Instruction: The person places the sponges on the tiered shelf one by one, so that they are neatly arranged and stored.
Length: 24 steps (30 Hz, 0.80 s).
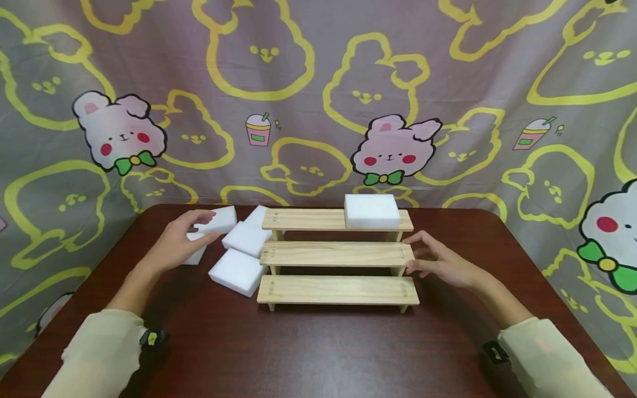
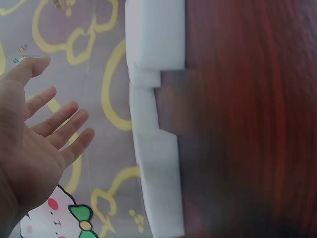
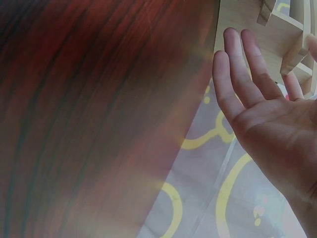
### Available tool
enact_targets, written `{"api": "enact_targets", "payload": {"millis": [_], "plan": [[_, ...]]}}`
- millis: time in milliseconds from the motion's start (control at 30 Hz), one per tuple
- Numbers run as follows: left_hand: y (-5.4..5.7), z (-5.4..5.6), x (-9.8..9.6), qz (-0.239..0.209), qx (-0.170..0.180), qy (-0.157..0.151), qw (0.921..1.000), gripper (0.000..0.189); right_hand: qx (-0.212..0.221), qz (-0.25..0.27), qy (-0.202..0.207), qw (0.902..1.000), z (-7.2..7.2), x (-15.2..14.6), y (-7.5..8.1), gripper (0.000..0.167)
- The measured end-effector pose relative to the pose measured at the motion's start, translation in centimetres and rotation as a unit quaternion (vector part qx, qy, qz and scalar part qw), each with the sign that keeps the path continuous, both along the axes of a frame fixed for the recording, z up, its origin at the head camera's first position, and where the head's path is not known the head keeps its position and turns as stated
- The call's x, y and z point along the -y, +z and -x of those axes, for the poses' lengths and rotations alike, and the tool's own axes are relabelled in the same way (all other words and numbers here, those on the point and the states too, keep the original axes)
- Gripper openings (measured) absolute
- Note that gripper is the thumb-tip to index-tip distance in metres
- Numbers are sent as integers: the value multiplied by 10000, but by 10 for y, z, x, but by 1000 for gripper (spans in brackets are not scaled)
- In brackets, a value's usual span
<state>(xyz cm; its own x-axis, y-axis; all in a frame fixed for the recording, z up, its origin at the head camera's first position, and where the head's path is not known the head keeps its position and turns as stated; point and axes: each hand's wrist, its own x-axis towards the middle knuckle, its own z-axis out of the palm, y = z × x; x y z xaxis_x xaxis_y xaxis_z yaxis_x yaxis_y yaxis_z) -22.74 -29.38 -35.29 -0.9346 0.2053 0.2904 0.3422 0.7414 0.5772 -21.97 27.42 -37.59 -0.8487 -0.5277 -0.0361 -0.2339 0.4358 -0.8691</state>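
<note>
This was a curtained-off tabletop spot, a glossy brown table (image 1: pixel 328 354) backed by a bunny-print curtain (image 1: pixel 318 119) that hid the kind of room.

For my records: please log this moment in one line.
Left hand: near white blocks; right hand: touches wooden shelf; top step: one block

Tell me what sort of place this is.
Probably an improvised indoor tabletop workspace: a glossy brown table before a cartoon-print curtain, bearing a three-tier wooden stand and white foam-like blocks.

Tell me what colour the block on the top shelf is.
The block is white, clearest in the head view.
</note>
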Motion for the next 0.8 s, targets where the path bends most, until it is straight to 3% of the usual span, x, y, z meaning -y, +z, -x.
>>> {"api": "enact_targets", "payload": {"millis": [567,800], "plan": [[-12,7,40,389,458,634,9962,53,77,-33,-56,9999,1,0,2,46],[-19,6,59,532,971,774,9908,60,98,-20,-55,9999,0,0,1,45]]}}
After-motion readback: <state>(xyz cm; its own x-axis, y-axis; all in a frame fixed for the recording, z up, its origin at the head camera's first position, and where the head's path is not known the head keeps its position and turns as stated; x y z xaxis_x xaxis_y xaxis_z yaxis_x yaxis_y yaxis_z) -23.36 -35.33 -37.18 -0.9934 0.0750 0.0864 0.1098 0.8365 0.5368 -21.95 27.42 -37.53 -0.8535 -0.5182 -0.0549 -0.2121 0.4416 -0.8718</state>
